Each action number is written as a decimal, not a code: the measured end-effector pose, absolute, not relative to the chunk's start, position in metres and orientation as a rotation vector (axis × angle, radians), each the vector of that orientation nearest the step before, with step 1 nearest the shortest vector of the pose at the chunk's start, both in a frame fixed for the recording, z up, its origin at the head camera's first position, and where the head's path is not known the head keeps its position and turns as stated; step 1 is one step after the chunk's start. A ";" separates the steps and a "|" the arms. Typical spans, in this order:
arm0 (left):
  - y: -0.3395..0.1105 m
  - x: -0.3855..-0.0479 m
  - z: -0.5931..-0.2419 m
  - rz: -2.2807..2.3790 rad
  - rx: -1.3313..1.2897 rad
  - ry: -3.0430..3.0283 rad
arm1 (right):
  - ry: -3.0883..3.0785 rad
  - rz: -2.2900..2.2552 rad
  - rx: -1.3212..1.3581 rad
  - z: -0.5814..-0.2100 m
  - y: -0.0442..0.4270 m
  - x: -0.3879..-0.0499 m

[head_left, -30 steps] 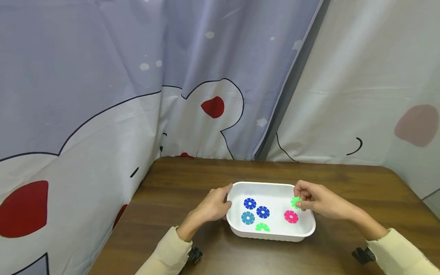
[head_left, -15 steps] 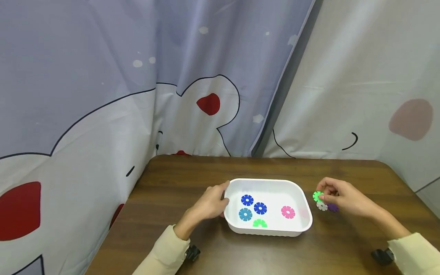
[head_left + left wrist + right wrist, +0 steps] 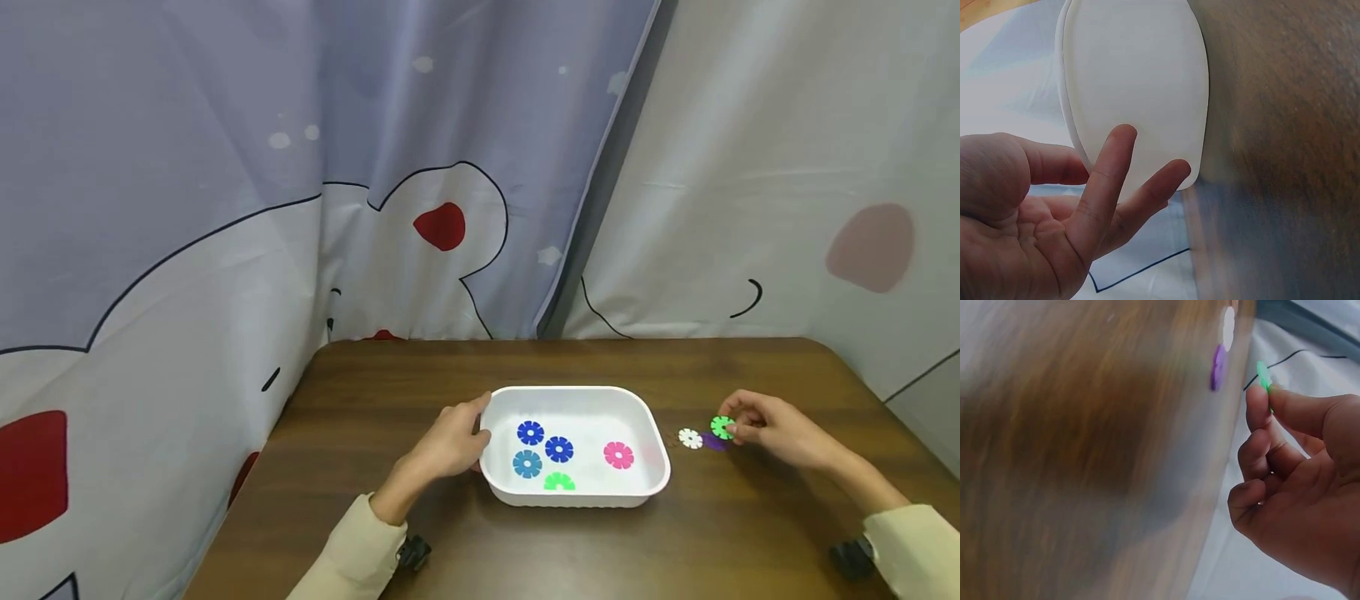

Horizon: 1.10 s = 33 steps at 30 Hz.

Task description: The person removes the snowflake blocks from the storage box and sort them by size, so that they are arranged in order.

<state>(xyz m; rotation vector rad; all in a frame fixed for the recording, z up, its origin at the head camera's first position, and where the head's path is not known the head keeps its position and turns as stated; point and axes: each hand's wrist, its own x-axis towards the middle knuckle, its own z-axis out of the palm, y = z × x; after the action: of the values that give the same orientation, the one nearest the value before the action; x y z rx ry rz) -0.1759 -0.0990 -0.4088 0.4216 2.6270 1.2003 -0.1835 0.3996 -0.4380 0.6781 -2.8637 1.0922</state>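
Observation:
A white tray (image 3: 576, 500) stands on the table, with my left hand (image 3: 444, 442) gripping its left end; in the left wrist view the thumb is at the rim and two fingers (image 3: 1107, 181) lie against the tray's outer side (image 3: 1138, 69). Right of the tray, my right hand (image 3: 780, 429) pinches a green disc (image 3: 722, 427) between thumb and index finger, also seen in the right wrist view as a green disc (image 3: 1264, 375). Close by on the table lie a white disc (image 3: 691, 438) and a purple disc (image 3: 714, 442).
Inside the tray lie two dark blue discs (image 3: 530, 432) (image 3: 558, 449), a lighter blue disc (image 3: 527, 464), a green disc (image 3: 559, 482) partly hidden by the near wall, and a pink disc (image 3: 618, 455). A patterned curtain (image 3: 442, 275) hangs behind the wooden table (image 3: 420, 367).
My right hand has carried the green disc from over the tray's right end out to the right, past the white and purple discs. The left hand keeps its hold on the tray.

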 end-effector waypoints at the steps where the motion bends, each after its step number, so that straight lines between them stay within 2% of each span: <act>1: -0.099 -0.176 -0.409 1.203 0.422 2.625 | -2.867 1.084 0.669 -0.439 0.403 -0.183; 25: -0.098 -0.176 -0.410 1.195 0.397 2.621 | -3.098 1.033 0.418 -0.440 0.415 -0.175; 33: -0.098 -0.177 -0.409 1.176 0.398 2.647 | -3.053 0.946 0.432 -0.424 0.397 -0.180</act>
<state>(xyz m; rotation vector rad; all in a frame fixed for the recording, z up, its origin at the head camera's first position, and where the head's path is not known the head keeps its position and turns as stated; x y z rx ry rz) -0.1772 -0.0975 -0.4093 0.3982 2.6469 1.1758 -0.1797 0.3969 -0.4237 0.4324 -3.0534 0.9463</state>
